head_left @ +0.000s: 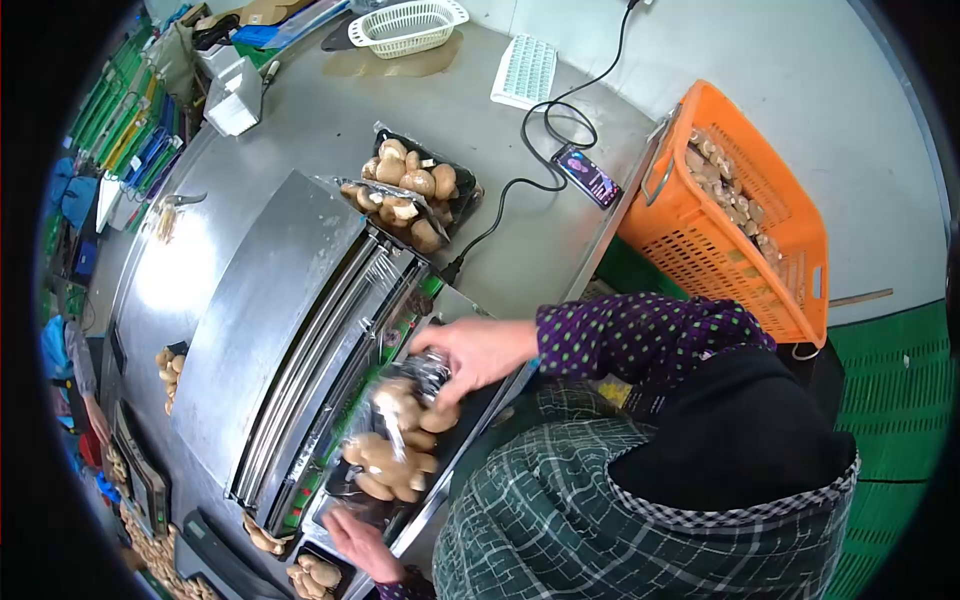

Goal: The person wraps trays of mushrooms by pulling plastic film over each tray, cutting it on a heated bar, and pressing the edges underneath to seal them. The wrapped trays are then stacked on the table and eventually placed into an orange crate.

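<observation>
Clear film covers a black tray of brown mushrooms (392,465) at the front of a metal wrapping machine (270,320). At the tray's upper end, my right hand (468,358) has its fingers closed on bunched clear film. My left hand (358,540) lies at the lower end of the tray, its fingers stretched out against the film and partly blurred. Just beyond the machine's upper end are wrapped mushroom trays (410,185), one overlapping the other.
An orange crate (740,220) of mushrooms stands at the right. A phone (587,176) and black cable lie on the metal table (480,100). A white basket (408,28) is at the back. Another small mushroom tray (314,577) sits near my left hand. Other people show at far left.
</observation>
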Demonstrator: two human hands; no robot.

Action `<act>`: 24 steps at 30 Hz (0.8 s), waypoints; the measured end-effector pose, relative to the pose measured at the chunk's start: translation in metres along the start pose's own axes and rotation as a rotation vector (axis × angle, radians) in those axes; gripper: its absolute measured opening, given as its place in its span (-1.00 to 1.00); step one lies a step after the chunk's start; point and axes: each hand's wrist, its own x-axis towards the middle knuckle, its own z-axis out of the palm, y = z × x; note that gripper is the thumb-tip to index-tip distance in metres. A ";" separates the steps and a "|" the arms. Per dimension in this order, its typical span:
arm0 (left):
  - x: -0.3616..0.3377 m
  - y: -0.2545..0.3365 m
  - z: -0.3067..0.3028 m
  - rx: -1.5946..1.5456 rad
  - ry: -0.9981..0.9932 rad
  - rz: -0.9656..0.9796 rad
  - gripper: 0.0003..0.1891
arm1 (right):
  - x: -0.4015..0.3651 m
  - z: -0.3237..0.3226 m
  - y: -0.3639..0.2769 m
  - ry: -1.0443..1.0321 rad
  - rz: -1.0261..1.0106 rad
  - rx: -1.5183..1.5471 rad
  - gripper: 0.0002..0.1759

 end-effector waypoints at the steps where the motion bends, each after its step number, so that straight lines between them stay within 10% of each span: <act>1: 0.000 0.012 0.002 -0.071 0.028 -0.105 -0.77 | 0.002 0.005 0.020 0.136 -0.098 0.094 -0.35; 3: 0.011 0.000 0.016 -0.088 0.209 0.171 -0.71 | 0.000 0.010 0.041 0.059 -0.032 0.224 -0.53; 9: 0.020 -0.003 -0.011 -0.132 0.138 0.087 -0.65 | -0.012 0.000 0.023 0.285 0.170 0.465 -0.67; 11: -0.010 0.004 -0.028 0.262 -0.013 -0.036 -0.64 | -0.056 -0.009 0.034 0.196 0.097 0.524 -0.64; 13: -0.024 -0.127 -0.047 0.425 -0.274 0.173 -0.72 | -0.094 0.000 0.055 0.187 0.413 0.556 -0.62; 16: -0.082 -0.044 0.029 -0.018 -0.583 -0.277 -0.80 | -0.080 0.060 0.157 -0.020 0.337 0.652 -0.76; 19: -0.080 -0.007 0.091 -0.209 -0.660 -0.156 -0.80 | -0.043 0.123 0.175 -0.040 0.073 -0.187 -0.75; 22: -0.072 0.047 0.127 -0.318 -0.642 0.088 -0.78 | -0.044 0.137 0.139 -0.127 -0.291 1.665 -0.77; 24: -0.067 0.080 0.128 -0.328 -0.561 0.319 -0.76 | -0.052 0.125 0.102 -0.328 -0.246 1.573 -0.73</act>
